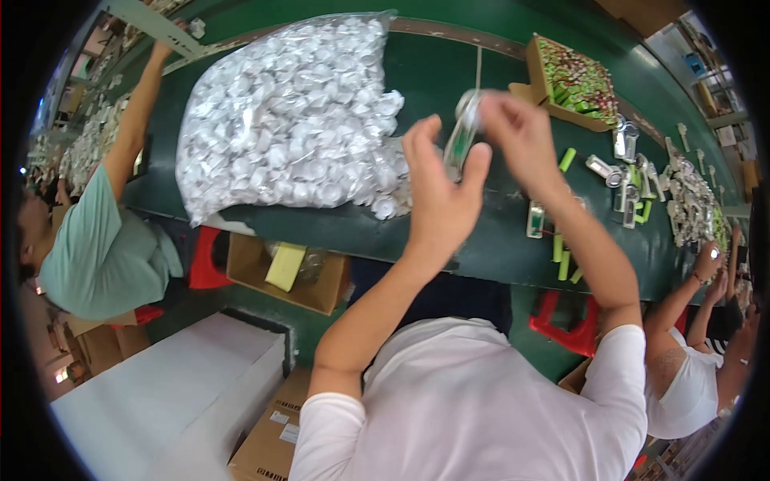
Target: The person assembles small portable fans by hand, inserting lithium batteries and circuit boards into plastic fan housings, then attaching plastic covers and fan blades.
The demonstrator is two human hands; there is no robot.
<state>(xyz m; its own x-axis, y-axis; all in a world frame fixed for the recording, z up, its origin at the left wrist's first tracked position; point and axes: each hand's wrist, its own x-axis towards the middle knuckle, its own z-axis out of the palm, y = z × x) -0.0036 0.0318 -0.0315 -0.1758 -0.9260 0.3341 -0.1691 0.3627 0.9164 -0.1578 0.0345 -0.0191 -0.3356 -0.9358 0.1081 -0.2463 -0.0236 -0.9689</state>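
Observation:
A clear-cased handheld device (460, 143) with a green circuit board and a round end is upright above the bench. My left hand (443, 192) has it between thumb and fingers, low on its body. At its round end, the fingertips of my right hand (521, 138) close on a small whitish cup-shaped piece (472, 112); motion blurs them. Left of my hands lies a big clear plastic bag (281, 112) full of shiny whitish cups, several of which spill from its open side (387, 206). One similar case with a green board (535, 219) rests on the bench below my right wrist.
An open cardboard box (539, 72) of green wired cylinders stands far right. Nearer are clear-cased devices (630, 140), loose green cylinders (567, 159) and a heap of parts (694, 196). People work at left (112, 248) and right (686, 369). Below the bench sits a carton (321, 298).

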